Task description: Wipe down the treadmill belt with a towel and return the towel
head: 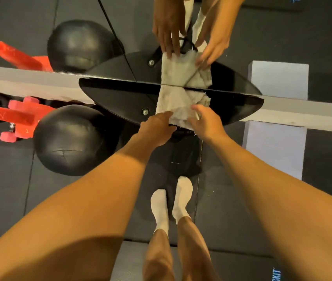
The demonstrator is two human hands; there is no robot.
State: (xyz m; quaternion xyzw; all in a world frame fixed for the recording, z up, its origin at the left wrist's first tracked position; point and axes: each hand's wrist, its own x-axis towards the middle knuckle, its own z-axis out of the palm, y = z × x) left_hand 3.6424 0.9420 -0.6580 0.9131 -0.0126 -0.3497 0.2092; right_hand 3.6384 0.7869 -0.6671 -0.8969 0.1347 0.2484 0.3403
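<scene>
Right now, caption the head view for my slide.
Left hand and right hand rest on a folded towel on a black shelf.

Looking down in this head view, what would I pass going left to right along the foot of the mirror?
Red dumbbells → black ball → left hand → towel → right hand → grey block.

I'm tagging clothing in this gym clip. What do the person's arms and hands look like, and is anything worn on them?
The left forearm and right forearm are bare to the frame edge, with no sleeve showing. The left hand and right hand have no gloves, and no watch, ring or wristband is visible.
</scene>
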